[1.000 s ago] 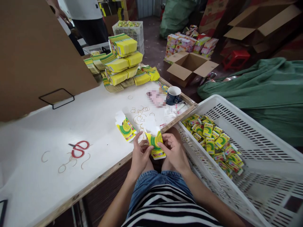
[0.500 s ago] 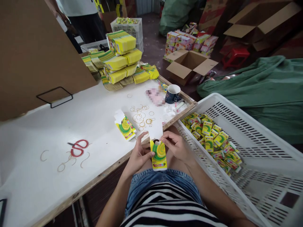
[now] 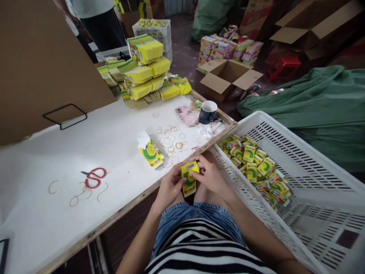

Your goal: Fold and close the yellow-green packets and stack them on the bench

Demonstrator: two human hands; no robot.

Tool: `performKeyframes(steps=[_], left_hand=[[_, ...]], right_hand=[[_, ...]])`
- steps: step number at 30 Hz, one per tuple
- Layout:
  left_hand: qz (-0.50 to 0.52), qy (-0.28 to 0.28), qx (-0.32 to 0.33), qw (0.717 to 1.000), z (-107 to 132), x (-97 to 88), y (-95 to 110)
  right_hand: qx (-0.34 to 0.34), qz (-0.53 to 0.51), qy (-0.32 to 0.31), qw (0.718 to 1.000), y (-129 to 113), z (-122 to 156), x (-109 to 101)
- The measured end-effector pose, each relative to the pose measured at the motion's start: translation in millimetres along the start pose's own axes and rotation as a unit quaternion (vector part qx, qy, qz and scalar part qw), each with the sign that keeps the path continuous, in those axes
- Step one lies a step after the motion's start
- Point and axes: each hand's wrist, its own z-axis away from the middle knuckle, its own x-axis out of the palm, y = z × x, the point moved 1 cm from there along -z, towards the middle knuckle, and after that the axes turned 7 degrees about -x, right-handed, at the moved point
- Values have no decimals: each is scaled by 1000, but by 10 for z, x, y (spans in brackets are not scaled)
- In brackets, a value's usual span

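Above my lap, a small yellow-and-green carton (image 3: 189, 182) is held between both hands, its barcoded end flap folded over at the top. My left hand (image 3: 170, 184) grips its left side, the thumb on the front. From the right, my right hand (image 3: 209, 174) closes round the upper edge, with its thumb against the front near the flap. Another carton (image 3: 151, 154) lies on the white table with its white end flaps standing open. Several rubber bands (image 3: 169, 141) are scattered beside it.
At my right stands a white plastic crate (image 3: 309, 190) with many small cartons (image 3: 252, 173) inside. Red-handled scissors (image 3: 96, 178) lie on the table's left. Stacked flat cartons (image 3: 146, 72) and a dark mug (image 3: 207, 113) sit farther back. A person (image 3: 98, 26) stands behind.
The carton's upright white top flap has been folded down, so the barcode end now shows. My right hand has moved slightly left and closed round the top.
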Motion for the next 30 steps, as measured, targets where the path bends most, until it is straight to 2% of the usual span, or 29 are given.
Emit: performKeyframes(steps=[3, 7, 11, 13, 14, 16, 18, 19, 20, 21, 22, 24, 27, 30], left_hand=[[32, -12, -8, 999, -2, 2, 47], [61, -4, -11, 998, -7, -42, 97], [62, -15, -1, 998, -4, 9, 89], [26, -12, 24, 999, -15, 30, 75], [-13, 0, 43, 999, -28, 14, 69], [-136, 68, 90, 984, -73, -100, 54], [-280, 178, 127, 935, -134, -319, 24], [-338, 233, 133, 902, -166, -451, -1], [-380, 269, 133, 875, -197, -583, -34], [-409, 290, 127, 856, -226, -705, -74], [-426, 301, 117, 845, -249, -811, -115], [-441, 307, 104, 837, -272, -961, -185], [-444, 299, 95, 839, -253, -1053, -210], [-434, 314, 94, 839, -205, -1075, -133]], right_hand=[[1, 31, 24, 999, 18, -6, 25], [-10, 17, 11, 1000, 10, -3, 23], [-55, -2, 33, 998, -19, 10, 40], [-85, -12, 52, 995, -44, 27, 12], [-103, -2, 78, 992, -61, 39, -31], [-143, 73, 196, 967, -107, 66, -190], [-174, 185, 352, 901, -158, 93, -391], [-178, 220, 394, 874, -176, 97, -474], [-180, 240, 412, 860, -188, 95, -531], [-181, 243, 407, 862, -191, 87, -556], [-182, 234, 384, 874, -184, 75, -546], [-175, 194, 324, 909, -142, 53, -440], [-135, 117, 262, 948, -38, 45, -194], [-82, 50, 229, 969, 14, 57, 6]])
